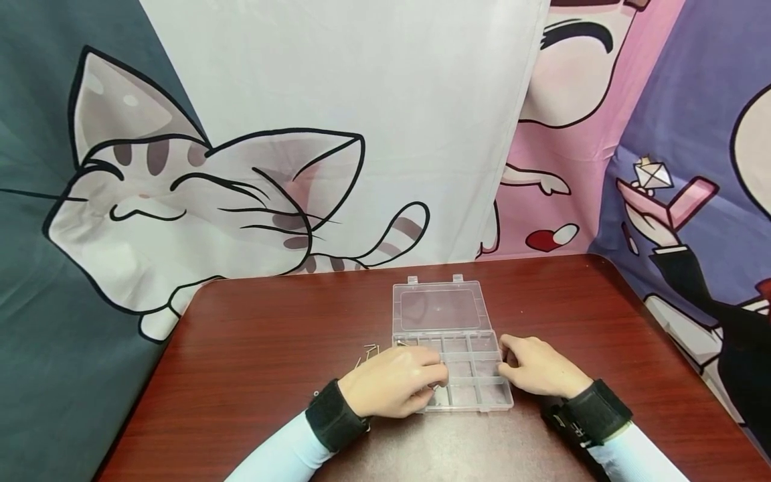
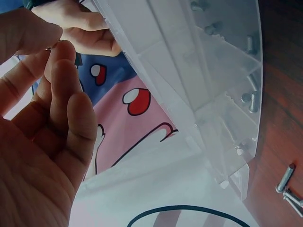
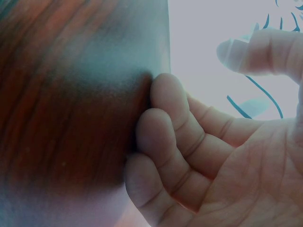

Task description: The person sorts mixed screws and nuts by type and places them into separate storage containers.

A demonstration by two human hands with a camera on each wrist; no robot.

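Clear plastic formed the box (image 1: 460,395), which lay with its lid (image 1: 438,306) folded back, low and right of centre in the head view, on the dark red table (image 1: 289,328). Over its left side, the left hand (image 1: 397,380) had thumb and forefinger narrowed to a pinch, probably on a screw, though only a speck showed. At the box's right edge, the right hand (image 1: 539,367) lay loosely bent, thumb apart, fingertips on the table; I could not tell whether it touched the plastic. Loose screws (image 2: 285,177) lay at the lower right of the left-wrist view, with more screws (image 2: 250,44) inside the box above them.

So small a piece could slip from the fingertips and roll away. A knock from the left cuff (image 1: 337,416) could scatter the loose ones; a nudge at the rim might slide so light a box. No brand, label or writing was readable on box, cuff or cartoon cloth (image 1: 397,80).
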